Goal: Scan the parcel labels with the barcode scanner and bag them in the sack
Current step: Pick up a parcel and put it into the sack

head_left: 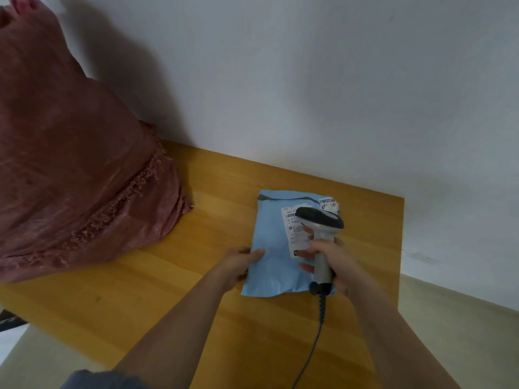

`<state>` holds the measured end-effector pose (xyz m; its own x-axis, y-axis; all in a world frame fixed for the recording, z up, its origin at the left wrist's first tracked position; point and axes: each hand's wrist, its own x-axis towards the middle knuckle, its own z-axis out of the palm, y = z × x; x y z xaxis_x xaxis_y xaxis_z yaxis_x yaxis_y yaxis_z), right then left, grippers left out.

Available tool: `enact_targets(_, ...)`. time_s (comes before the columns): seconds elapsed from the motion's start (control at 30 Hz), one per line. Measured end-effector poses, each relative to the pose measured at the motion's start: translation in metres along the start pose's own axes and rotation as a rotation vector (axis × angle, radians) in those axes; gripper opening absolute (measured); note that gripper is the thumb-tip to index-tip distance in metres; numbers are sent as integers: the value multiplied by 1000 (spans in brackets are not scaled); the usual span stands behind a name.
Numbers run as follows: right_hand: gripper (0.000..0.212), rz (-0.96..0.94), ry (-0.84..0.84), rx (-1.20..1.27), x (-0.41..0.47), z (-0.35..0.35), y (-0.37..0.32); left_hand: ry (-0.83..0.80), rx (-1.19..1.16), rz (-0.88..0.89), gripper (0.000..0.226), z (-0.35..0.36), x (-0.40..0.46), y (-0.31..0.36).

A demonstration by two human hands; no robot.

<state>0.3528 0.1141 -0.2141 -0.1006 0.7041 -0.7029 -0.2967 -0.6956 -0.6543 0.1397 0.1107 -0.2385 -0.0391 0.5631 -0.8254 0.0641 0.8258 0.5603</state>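
A light blue parcel bag [273, 242] lies flat on the wooden table [140, 299], its white label [293, 228] facing up. My left hand [238, 263] grips the parcel's left near edge, thumb on top. My right hand [334, 265] holds the grey handle of a barcode scanner [320, 220], whose dark head hangs over the label and hides part of it. The big reddish woven sack [70, 164] stands full on the table's left side, its mouth out of view at the top left.
A white wall [337, 94] runs right behind the table. The table's right edge [402, 234] lies just beyond the parcel. The scanner's coiled cable [314, 341] trails toward me across the tabletop.
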Motion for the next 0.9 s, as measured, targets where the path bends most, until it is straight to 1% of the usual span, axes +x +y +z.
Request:
enact_targets(0.07, 35, 11, -3, -39, 0, 1, 1, -22, 9, 7, 34, 0, -7, 0)
enact_targets(0.1, 33, 17, 5, -58, 0, 2, 1, -10, 2, 21, 29, 0, -10, 0)
enact_targets(0.2, 21, 27, 53, -106, -1, 10, 1, 56, -60, 41, 28, -5, -20, 3)
enact_targets(0.3, 12, 7, 86, -151, -9, 21, -1, 205, 18, 63, 26, -17, -32, 2)
enact_targets(0.37, 14, -3, 71, -168, -18, 27, -3, 300, 9, 58, 21, -28, -41, 2)
enact_targets(0.43, 21, 8, 55, -216, -29, 34, -5, 317, -113, 43, 19, -40, -49, 1)
enact_targets(0.47, 22, 14, 50, -249, -35, 37, -7, 316, -181, 24, 16, -45, -54, 1)
enact_targets(0.5, 19, 16, 51, -286, -41, 41, -8, 310, -231, 6, 17, -50, -60, 0)
enact_targets(0.53, 16, 14, 57, -330, -47, 45, -9, 300, -267, 0, 25, -55, -64, -1)
enact_targets(0.6, 9, -14, 76, -424, -62, 54, -8, 323, -268, 22, 53, -66, -73, -9)
enact_targets(0.63, 10, -45, 84, -456, -70, 59, -6, 355, -251, 54, 62, -71, -80, -14)
enact_targets(0.67, 12, -86, 86, -471, -79, 65, -4, 372, -246, 91, 63, -77, -87, -20)
enact_targets(0.73, 18, -162, 72, -460, -101, 81, -1, 363, -295, 126, 52, -90, -104, -33)
enact_targets(0.8, 23, -173, 29, -426, -128, 101, 2, 329, -362, 158, 45, -104, -128, -46)
enact_targets(0.9, 19, -186, -69, -403, -171, 130, 7, 310, -468, 243, 45, -128, -163, -60)
